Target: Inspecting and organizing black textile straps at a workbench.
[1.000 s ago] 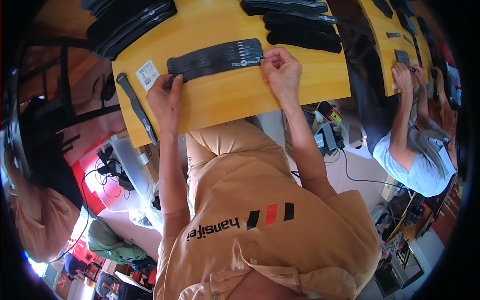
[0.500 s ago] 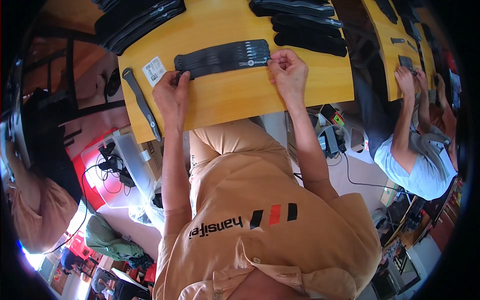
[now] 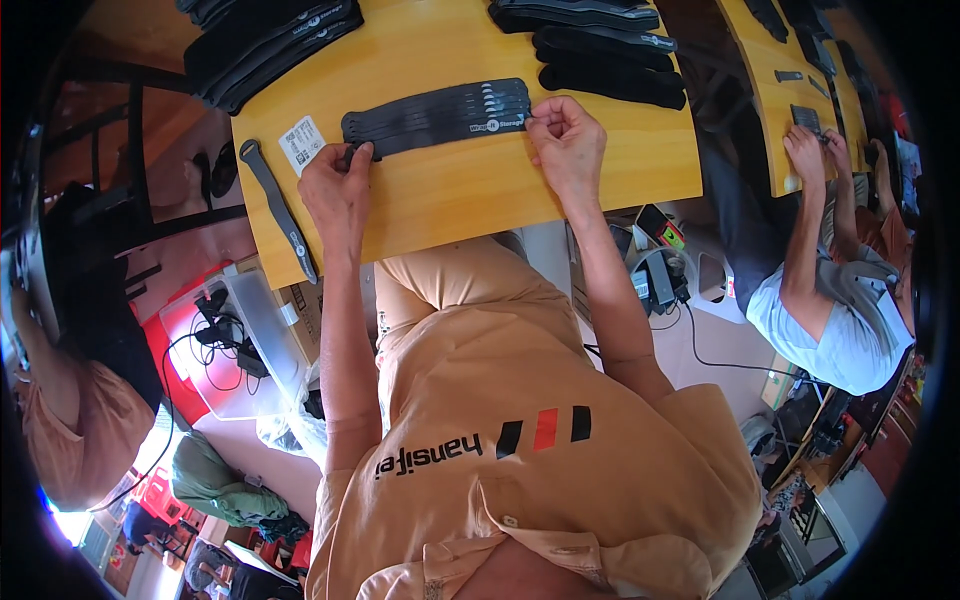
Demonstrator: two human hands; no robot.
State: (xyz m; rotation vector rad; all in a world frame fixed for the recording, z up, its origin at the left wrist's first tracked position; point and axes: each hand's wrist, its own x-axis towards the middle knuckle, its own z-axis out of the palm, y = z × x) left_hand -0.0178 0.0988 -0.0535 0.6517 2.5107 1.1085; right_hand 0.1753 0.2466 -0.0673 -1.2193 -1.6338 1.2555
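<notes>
The yellow wooden tabletop (image 3: 470, 190) carries everything here. Largest on it are the heaps of flat black fabric straps: one stack at the far left corner (image 3: 270, 45) and another at the far right (image 3: 600, 50). Between them, nearer the person, lies a long fanned bundle of black straps with small white markings (image 3: 440, 112), stretched across the tabletop from hand to hand. The left hand (image 3: 338, 195) rests on the tabletop at the bundle's left end, its grip pinching that end between thumb and fingertips. The right hand (image 3: 568, 145) sits at the bundle's right end, fingers curled and pressed together on the strap tips. A single black strap (image 3: 278, 210) lies apart along the left edge of the tabletop, and a small white printed label (image 3: 302, 143) sits just beside the left hand.
</notes>
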